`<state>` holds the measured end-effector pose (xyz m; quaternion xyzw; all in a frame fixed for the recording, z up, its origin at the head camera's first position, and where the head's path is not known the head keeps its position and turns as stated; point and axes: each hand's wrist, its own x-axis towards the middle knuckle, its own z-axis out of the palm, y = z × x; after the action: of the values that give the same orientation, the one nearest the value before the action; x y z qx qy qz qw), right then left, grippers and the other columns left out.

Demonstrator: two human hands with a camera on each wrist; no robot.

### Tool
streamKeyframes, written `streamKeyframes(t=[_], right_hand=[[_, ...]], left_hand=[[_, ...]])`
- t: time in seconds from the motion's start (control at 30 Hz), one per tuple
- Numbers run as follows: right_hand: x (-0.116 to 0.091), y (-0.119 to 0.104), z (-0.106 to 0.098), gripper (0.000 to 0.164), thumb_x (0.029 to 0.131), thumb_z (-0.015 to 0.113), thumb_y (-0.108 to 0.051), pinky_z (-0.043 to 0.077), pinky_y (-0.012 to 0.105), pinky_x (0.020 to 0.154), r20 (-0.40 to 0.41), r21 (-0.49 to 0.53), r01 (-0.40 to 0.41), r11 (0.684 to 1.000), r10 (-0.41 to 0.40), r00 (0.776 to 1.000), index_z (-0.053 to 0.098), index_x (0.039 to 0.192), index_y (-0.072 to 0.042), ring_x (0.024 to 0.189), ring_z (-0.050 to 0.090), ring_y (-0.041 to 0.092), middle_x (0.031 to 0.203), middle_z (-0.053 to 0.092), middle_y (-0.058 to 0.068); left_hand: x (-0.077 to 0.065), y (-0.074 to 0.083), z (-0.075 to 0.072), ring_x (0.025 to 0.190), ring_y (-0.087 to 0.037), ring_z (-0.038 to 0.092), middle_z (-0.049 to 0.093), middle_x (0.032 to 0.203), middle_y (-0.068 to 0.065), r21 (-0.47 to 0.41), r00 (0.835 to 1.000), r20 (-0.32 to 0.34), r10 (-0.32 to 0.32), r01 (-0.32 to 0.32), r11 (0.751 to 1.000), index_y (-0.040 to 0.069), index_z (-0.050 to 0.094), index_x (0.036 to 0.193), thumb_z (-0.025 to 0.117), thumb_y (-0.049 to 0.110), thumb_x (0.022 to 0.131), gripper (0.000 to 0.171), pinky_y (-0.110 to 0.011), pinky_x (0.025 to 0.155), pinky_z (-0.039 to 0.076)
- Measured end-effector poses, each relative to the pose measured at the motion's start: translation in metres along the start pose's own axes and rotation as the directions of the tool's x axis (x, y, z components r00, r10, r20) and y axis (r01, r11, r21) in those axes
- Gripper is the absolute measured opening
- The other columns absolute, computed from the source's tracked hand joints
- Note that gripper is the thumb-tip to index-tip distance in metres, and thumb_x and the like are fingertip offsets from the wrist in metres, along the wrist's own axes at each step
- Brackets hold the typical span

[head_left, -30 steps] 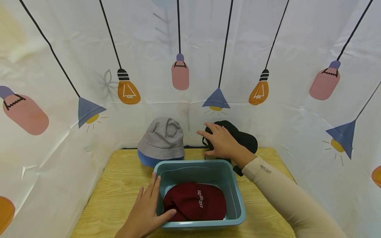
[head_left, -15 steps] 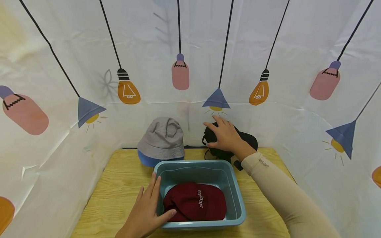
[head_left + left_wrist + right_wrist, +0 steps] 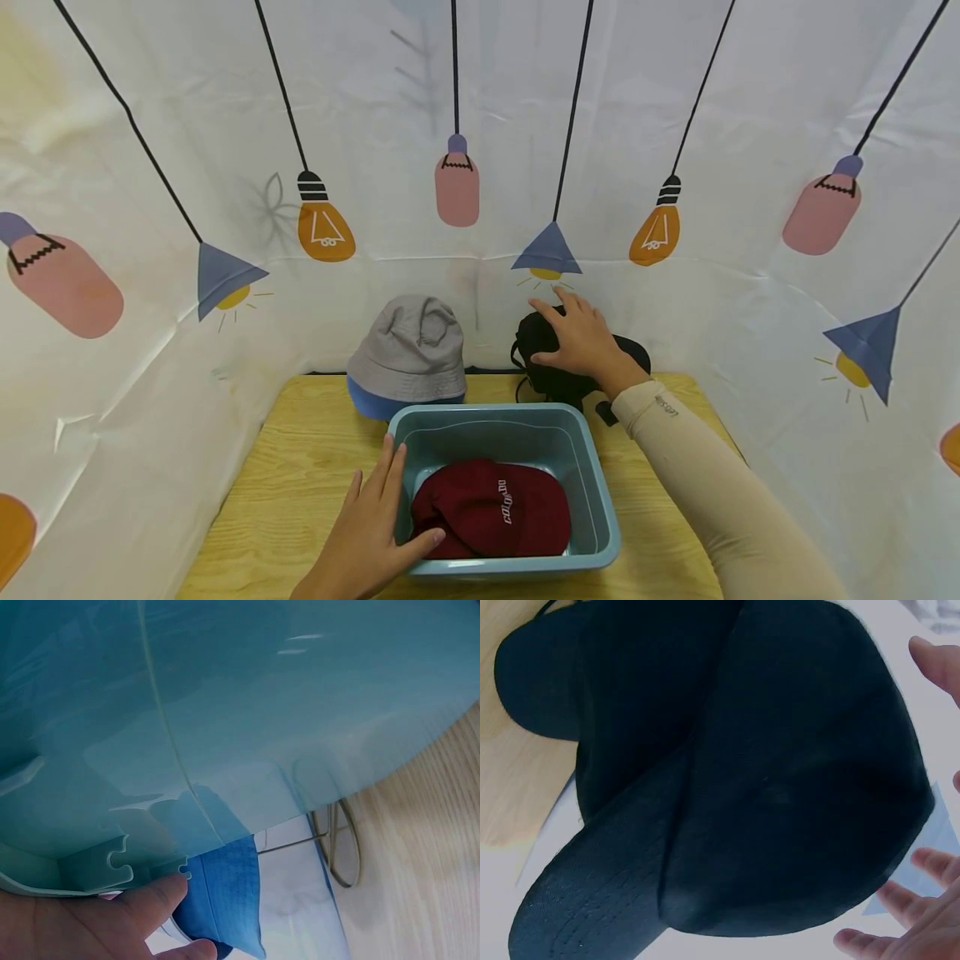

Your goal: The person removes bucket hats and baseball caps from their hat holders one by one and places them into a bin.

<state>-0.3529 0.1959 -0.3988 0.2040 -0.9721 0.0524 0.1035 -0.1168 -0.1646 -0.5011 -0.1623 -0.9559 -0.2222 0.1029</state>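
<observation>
Straight fingers of my left hand (image 3: 367,525) rest on the left rim of a blue-green plastic tub (image 3: 603,517); the thumb reaches over its front left corner. Inside the tub lies a dark red baseball cap (image 3: 536,508) with white lettering. My right hand (image 3: 585,342) is over a black baseball cap (image 3: 540,354) at the back right, fingers spread and hiding part of it. In the right wrist view, the black cap (image 3: 795,780) fills the middle, and the visible fingertips (image 3: 904,900) hold nothing. Another black rounded piece (image 3: 536,671) shows behind it.
A grey bucket hat (image 3: 408,354) with a blue underside stands behind the tub, to the left. A bent wire loop (image 3: 341,847) appears in the left wrist view. White printed sheeting (image 3: 480,308) walls in the wooden table (image 3: 292,467).
My right hand has shifted slightly right and up over the black cap, its fingers staying spread. My left hand, the tub and the red cap have stayed put.
</observation>
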Motion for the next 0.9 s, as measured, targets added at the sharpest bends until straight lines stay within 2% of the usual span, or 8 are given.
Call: streamKeyframes(t=[0.3,0.57,0.77,0.9], right_hand=[[0.0,0.009,0.004,0.108,0.081,0.077,-0.068,0.03,0.082,0.107,0.055,0.039,-0.075,0.996,0.072,0.996,0.017,0.166,-0.039,0.152,0.023,0.053,0.172,0.011,0.021],[0.0,0.023,0.013,0.116,0.08,0.07,-0.078,0.03,0.083,0.106,0.103,0.092,-0.149,0.985,0.14,0.985,0.002,0.166,-0.042,0.153,0.018,0.054,0.173,0.005,0.021],[-0.002,0.029,0.018,0.115,0.079,0.071,-0.078,0.033,0.083,0.103,0.115,0.167,-0.179,0.97,0.161,0.98,0.007,0.167,-0.042,0.15,0.02,0.06,0.17,0.009,0.027],[-0.002,0.029,0.019,0.112,0.079,0.071,-0.077,0.038,0.08,0.101,0.109,0.181,-0.172,0.968,0.153,0.982,0.015,0.167,-0.035,0.144,0.03,0.062,0.166,0.016,0.031]], left_hand=[[-0.001,0.001,0.0,0.148,-0.037,0.044,0.021,0.172,-0.017,0.009,1.0,-0.011,0.012,-0.012,1.0,0.008,0.022,0.166,0.071,0.072,0.084,0.114,-0.073,0.114,0.03],[-0.001,0.002,-0.001,0.147,-0.037,0.044,0.02,0.172,-0.017,0.008,1.0,-0.019,0.02,-0.02,1.0,0.008,0.026,0.165,0.071,0.071,0.084,0.112,-0.073,0.114,0.03],[-0.001,0.002,-0.001,0.147,-0.037,0.044,0.02,0.172,-0.017,0.002,1.0,-0.016,0.018,-0.018,1.0,0.009,0.029,0.164,0.071,0.071,0.084,0.11,-0.073,0.114,0.029],[-0.001,0.002,-0.001,0.148,-0.037,0.044,0.019,0.172,-0.017,-0.002,1.0,-0.015,0.019,-0.019,1.0,0.009,0.03,0.164,0.073,0.068,0.084,0.108,-0.073,0.114,0.029]])
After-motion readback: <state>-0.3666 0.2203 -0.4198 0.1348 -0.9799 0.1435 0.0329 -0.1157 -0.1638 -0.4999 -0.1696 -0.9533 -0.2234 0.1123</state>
